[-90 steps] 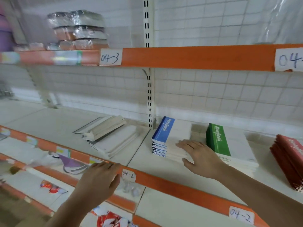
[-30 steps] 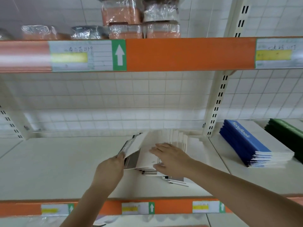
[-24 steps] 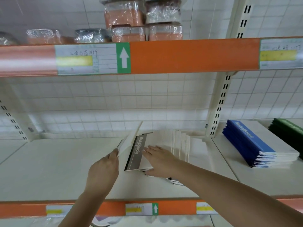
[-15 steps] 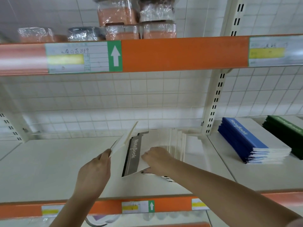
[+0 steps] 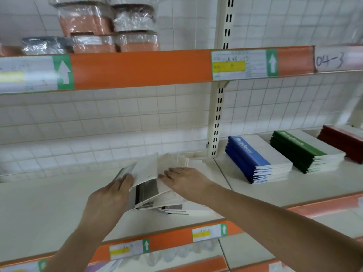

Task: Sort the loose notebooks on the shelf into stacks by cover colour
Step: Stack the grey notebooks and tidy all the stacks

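grey-spined notebooks being leafed through at the left bay

grey and white is all that shows of the loose notebooks (image 5: 157, 195), a slumped, fanned pile on the cream shelf (image 5: 49, 203) just left of the slotted upright (image 5: 217, 122). the left hand (image 5: 110, 197) holds several of them tipped up off the pile, fingers curled round their near-left edge, so that the cover underneath, with its dark grey band (image 5: 146, 194), is laid open to view; judging by this, the lift is there to read colours before anything is pulled out. the right hand (image 5: 186, 182) lies flat on the right part of the pile, fingers fairly straight and holding nothing, seemingly to keep the heap from sliding while the other side is raised.

the raised notebooks lean up and away toward the wire-grid back panel (image 5: 98, 122), their long axis running roughly front to back, slanting a little rightward as it recedes. those beneath are splayed, corners poking out toward the shelf's front edge.

in the next bay the sorted stacks lie side by side: blue stack (image 5: 253, 161), green stack (image 5: 300, 152), red stack (image 5: 341, 143), each with its coloured spine band to the left and its long axis angled the same way. the grey ones appear to have no stack of their own yet.
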`<state>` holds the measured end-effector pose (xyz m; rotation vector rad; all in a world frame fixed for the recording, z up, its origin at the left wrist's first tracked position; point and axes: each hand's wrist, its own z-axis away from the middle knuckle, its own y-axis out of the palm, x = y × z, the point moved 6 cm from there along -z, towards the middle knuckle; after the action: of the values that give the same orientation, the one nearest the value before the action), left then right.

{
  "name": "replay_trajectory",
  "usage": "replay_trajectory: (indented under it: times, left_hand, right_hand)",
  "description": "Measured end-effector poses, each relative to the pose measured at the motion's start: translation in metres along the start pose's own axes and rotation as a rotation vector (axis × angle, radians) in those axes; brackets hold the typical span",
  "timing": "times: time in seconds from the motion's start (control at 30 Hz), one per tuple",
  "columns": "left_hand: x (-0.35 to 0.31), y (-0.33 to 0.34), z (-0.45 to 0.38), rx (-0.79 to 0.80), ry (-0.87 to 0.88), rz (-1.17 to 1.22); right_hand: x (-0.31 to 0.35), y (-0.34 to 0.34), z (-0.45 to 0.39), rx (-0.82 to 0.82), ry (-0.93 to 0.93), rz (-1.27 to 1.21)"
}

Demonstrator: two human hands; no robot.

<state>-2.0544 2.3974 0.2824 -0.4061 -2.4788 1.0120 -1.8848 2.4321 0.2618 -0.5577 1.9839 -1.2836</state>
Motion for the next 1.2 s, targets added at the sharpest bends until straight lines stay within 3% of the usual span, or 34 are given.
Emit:
replay_trajectory:
  times: [0.07,0.37,0.87,1.2]
  left_hand:
    - [-0.014,0.002,-0.006,-0.067,0.049,0.004]
    - [-0.107,-0.008,-0.051,-0.131,0.149,-0.001]
    - [-0.317,-0.021,-0.144,-0.182,0.276,0.081]
    - [-0.432,-0.013,-0.196,-0.178,0.313,0.162]
  right_hand:
    - [-0.013,-0.009,0.025,-0.107,-0.007,0.037]
    - [-0.066,-0.033,0.146,-0.223,0.031,0.106]
    - [-0.183,-0.079,0.383,-0.34,0.252,0.132]
    - [-0.245,-0.093,0.501,-0.326,0.373,0.168]
